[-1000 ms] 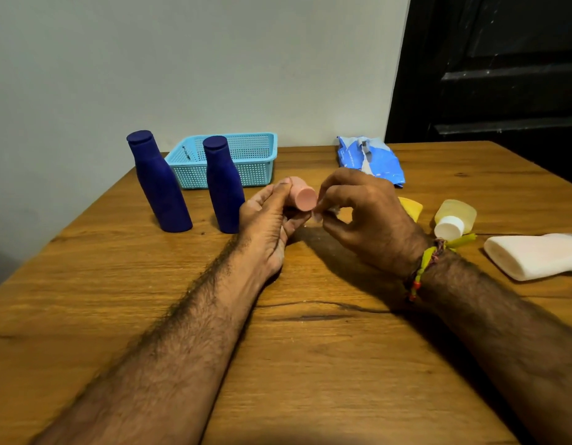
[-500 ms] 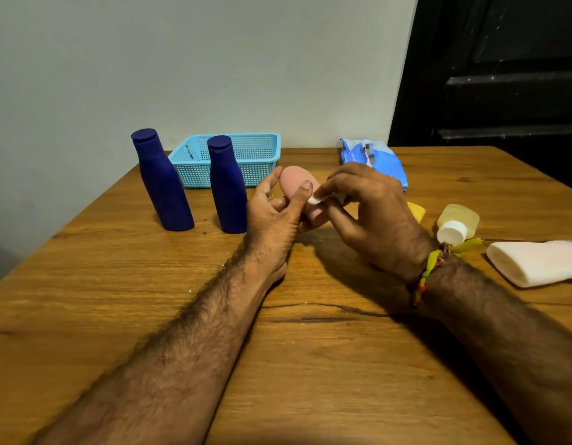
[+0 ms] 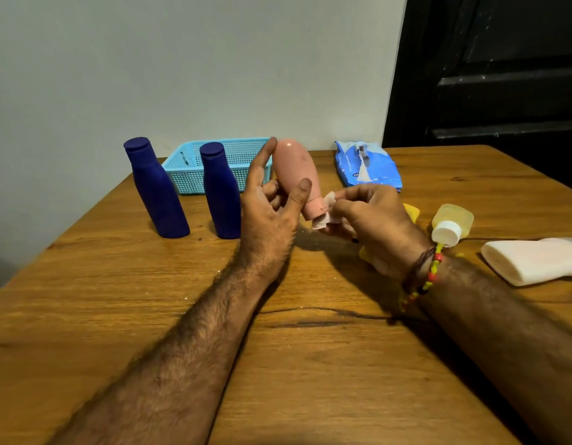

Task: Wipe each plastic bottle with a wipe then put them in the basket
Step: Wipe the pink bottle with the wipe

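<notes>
Wooden bench (image 3: 310, 364): your left hand (image 3: 268, 220) grips the pink bottle (image 3: 296, 170); at three o'clock, your right hand (image 3: 371, 220) pinches a wipe (image 3: 326, 213) against its cap.

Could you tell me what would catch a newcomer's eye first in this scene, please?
At the centre, the left hand holds a pink bottle cap-down above the table while the right hand rubs a white wipe on its cap end. To the left, two dark blue bottles stand before a light blue basket.
</notes>
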